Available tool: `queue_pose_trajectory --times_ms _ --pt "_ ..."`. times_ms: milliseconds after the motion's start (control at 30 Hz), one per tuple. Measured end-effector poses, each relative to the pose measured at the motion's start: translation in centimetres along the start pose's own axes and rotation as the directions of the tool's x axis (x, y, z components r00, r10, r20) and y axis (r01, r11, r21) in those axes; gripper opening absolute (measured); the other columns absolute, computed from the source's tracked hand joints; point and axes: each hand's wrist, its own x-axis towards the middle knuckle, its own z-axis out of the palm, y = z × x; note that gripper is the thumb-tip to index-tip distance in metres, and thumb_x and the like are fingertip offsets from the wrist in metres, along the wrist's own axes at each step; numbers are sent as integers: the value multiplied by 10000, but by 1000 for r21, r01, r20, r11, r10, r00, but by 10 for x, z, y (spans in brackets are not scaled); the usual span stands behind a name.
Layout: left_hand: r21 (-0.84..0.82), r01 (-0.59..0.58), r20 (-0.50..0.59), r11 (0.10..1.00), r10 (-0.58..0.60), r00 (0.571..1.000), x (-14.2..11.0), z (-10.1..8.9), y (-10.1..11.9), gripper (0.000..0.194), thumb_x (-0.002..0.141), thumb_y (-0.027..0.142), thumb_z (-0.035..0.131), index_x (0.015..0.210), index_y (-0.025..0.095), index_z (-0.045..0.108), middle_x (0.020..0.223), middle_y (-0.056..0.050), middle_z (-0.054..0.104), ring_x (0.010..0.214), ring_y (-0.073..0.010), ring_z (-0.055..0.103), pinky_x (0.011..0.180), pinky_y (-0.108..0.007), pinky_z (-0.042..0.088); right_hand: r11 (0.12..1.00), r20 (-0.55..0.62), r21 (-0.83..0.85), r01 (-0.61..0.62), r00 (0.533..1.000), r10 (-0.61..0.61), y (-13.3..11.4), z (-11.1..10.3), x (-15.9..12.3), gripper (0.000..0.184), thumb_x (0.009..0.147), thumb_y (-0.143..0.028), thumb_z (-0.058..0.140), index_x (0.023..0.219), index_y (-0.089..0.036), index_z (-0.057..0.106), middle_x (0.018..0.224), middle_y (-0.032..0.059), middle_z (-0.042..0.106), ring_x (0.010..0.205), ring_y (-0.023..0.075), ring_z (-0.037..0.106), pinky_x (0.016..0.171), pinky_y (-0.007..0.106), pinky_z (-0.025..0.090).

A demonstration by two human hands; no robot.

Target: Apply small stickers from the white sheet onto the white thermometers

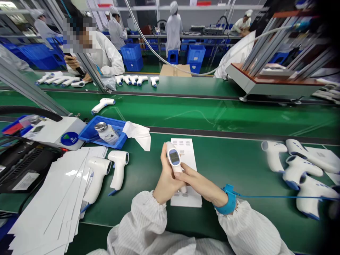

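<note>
Both my hands hold a white infrared forehead thermometer (174, 159) upright, its small blue-lit display facing me. My left hand (167, 180) wraps the back of its handle, and the fingers of my right hand (199, 186) lie across the front. A blue wrist strap (228, 202) circles my right wrist. Beneath my hands lies a white sheet of printed labels (186, 156). Two more thermometers (118, 168) stand to the left, near a stack of white sheets (53, 198). Several others (297, 170) lie in a pile on the right.
A blue tray (91, 132) holds a glass bottle (106, 132), with a white cloth (138, 134) on its edge. A white machine (53, 132) stands at left. Beyond a green conveyor belt (170, 113), a co-worker (106, 53) sits at a row of thermometers. Blue crates stand behind.
</note>
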Motion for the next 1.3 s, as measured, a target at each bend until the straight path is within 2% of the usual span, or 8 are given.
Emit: queue_pose_trajectory --times_ms 133,300,467,700,800,967,1133,1300 --pt "322 45 17 946 -53 998 6 -6 -5 1101 733 131 659 1529 284 -85 1548 -158 226 1455 -306 204 1140 -465 280 948 -290 -316 -33 955 -64 3 -46 64 244 878 -363 526 989 -156 597 804 56 662 794 245 653 749 378 518" --pt "486 106 88 868 -169 982 -1 -5 -6 714 813 178 554 1475 227 289 1452 -145 363 1410 -275 278 1173 -479 190 903 -505 -425 -67 845 -175 -21 -114 143 336 872 -291 617 1155 -120 558 1123 130 632 1000 245 627 876 400 501" --pt "453 146 -21 880 -153 988 -7 -24 -5 503 879 325 507 1358 196 426 1417 -147 406 1341 -272 374 1136 -434 287 857 -633 -489 -160 742 -223 2 -148 122 338 931 -345 580 1219 -168 568 1231 86 596 1018 204 624 867 417 537" --pt "307 215 -137 927 -180 974 -7 -39 -6 456 846 503 561 1201 217 548 1142 -103 575 1151 -274 544 959 -369 455 798 -963 -268 -539 181 -201 63 -207 -7 526 816 -271 590 1261 -21 462 1439 337 299 1372 474 230 1018 664 267" --pt "281 192 -136 940 -159 978 -2 -30 -9 411 818 506 602 1107 213 613 1052 -88 604 1072 -270 575 886 -354 479 816 -985 -171 -551 79 -153 76 -219 -46 457 781 -280 573 1154 -22 510 1274 421 407 1300 551 312 930 684 289" --pt "221 135 -93 966 -117 989 8 -6 -22 460 849 422 606 1268 248 530 1032 -70 620 1019 -233 587 920 -366 446 888 -925 -287 -359 344 -160 67 -194 -54 272 825 -338 513 1028 -173 586 954 242 631 986 428 620 808 536 447" --pt "3 154 -18 988 -154 988 15 19 -29 904 832 382 668 1523 286 94 1141 -101 630 1136 -229 580 1041 -415 379 947 -627 -322 -12 752 -204 40 -88 -32 354 821 -387 577 1126 -210 619 951 45 700 823 229 668 780 377 540" --pt "-183 76 -253 980 -122 960 12 18 -20 860 866 285 623 1497 375 46 1026 -25 612 937 -165 646 892 -360 522 965 -191 254 65 981 -15 31 20 -46 534 792 -350 655 1294 -246 506 1221 83 610 1010 223 637 864 384 533"
